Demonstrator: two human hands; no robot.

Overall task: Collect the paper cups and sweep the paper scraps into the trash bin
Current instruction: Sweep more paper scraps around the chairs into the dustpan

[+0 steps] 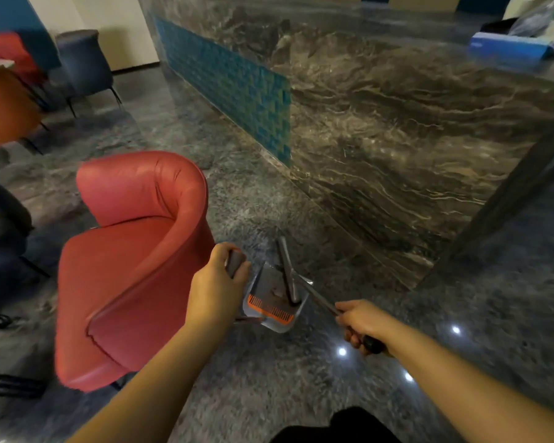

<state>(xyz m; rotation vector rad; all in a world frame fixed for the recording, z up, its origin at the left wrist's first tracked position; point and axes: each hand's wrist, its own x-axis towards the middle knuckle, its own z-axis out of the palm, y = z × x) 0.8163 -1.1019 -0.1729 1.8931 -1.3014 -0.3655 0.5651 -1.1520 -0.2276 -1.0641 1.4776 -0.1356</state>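
My left hand (219,279) grips the grey handle of a grey dustpan (271,306) with an orange comb strip along its edge. The pan hangs over the dark marble floor, just right of a red armchair. My right hand (360,324) holds the dark grip of a broom handle (317,298). The broom's grey head (287,270) lies in or over the dustpan. No paper cups, paper scraps or trash bin show in this blurred view.
The red armchair (135,260) stands close on the left. A marble counter with a blue tiled panel (234,87) runs along the right, with a blue box (512,49) on top. Orange and dark chairs (84,65) stand at the far left. Open floor lies ahead.
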